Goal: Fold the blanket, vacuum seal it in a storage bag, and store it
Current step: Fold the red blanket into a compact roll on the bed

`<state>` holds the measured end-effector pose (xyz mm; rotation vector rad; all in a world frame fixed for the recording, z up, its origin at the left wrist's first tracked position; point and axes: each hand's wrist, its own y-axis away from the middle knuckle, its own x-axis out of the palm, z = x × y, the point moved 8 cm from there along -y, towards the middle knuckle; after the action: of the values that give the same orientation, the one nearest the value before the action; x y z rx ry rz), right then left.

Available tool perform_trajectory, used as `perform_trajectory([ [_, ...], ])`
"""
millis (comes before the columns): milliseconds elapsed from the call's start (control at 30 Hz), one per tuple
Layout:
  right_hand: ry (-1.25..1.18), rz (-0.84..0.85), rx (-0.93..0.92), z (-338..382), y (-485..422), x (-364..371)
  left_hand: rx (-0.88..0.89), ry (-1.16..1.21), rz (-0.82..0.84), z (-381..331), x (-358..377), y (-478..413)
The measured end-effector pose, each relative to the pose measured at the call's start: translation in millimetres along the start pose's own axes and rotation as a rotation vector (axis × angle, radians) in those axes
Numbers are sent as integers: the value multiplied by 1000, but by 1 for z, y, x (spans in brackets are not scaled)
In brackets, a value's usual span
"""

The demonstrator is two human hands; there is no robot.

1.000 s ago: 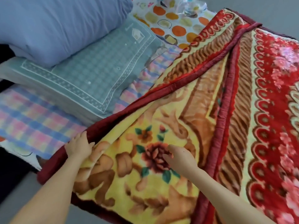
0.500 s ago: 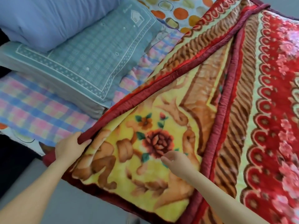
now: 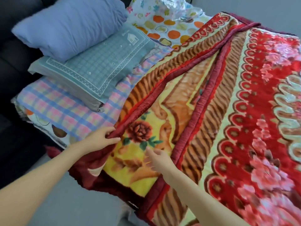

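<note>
Pinched between thumb and fingers, the blanket's maroon binding sits in your left grip (image 3: 101,139) at the near corner of the bed. Your right grip (image 3: 158,158) hovers over the yellow flower panel, fingers loose and apart, holding nothing; whether the fingertips touch the pile cannot be told.

The blanket (image 3: 244,111) lies spread across the bed. One flap is already turned over, so its bound edge runs diagonally from your left grip toward the far corner. Folding looks to be the step in hand, with sealing and storing yet to come. The next move likely calls for your right grip to take the same binding further along, so the flap can be lifted and laid square.

Room is tighter on your left. A teal checked pillow (image 3: 97,66), with a blue pillow (image 3: 70,25) stacked on it, lies near the fold line on the checked sheet (image 3: 65,110). Crumpled clear plastic (image 3: 175,7), possibly the storage bag, lies at the far end. The blanket's near edge hangs off the bed over the grey floor (image 3: 81,206), where there is open room.
</note>
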<state>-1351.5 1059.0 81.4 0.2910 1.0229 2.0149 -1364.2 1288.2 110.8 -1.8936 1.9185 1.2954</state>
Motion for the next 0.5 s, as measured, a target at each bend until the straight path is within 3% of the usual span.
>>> perform_trajectory([
  [167,-205,-55,-59,-15,47,-67,50,-26,-58,-100,83,59],
  [267,-240,-198,-137,-15,67,-117,82,-54,-39,-156,140,91],
  [400,117,-512,-185,-28,78,-180,138,19,16,-205,200,109],
  [500,361,-618,-145,-51,86,-216,128,24,67,-218,237,115],
])
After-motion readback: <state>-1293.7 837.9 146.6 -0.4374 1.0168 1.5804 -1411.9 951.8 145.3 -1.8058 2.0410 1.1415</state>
